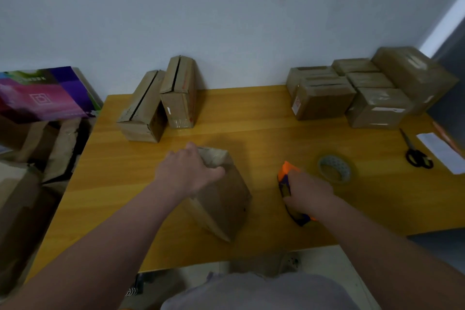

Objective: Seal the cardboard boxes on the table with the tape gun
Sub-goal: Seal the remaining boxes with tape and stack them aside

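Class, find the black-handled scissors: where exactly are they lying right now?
In the head view the scissors lie at the right of the table, between the tape roll and a white paper.

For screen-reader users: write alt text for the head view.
The left hand grips a cardboard box on the table; the right hand holds the orange tape gun beside it. More boxes line the wall; a tape roll and scissors lie nearby.

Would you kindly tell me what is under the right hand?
The orange-and-purple tape gun, which the right hand grips; its middle and handle are covered by the hand.
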Demonstrator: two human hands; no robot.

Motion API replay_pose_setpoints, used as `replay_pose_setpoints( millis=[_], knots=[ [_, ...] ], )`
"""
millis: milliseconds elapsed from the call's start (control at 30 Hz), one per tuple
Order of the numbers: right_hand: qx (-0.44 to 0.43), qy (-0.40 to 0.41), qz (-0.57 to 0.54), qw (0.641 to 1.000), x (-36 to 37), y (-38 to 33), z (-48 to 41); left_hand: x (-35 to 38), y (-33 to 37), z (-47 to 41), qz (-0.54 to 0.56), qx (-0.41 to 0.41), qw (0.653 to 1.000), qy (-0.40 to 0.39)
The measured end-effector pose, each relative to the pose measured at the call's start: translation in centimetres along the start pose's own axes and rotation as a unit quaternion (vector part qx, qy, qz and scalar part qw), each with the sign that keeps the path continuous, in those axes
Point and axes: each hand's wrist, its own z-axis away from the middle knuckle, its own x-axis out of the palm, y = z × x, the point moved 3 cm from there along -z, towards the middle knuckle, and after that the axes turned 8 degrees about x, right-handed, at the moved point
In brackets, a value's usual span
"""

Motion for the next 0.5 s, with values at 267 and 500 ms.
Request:
replay_pose_setpoints(
  millis=[267, 500],
  knots=[
    [0.022, -0.002, -0.048, 0.999, 2.9, 0.9, -0.9, 0.6, -0.7, -1.5, 0.264, -0.018, 0.964, -0.024],
    [0.085, 0.056, -0.345, 0.933, -0.8, 2.5, -1.1, 0.4, -1.5, -1.5, 0.457, 0.09, 0.867, -0.18]
  ],
)
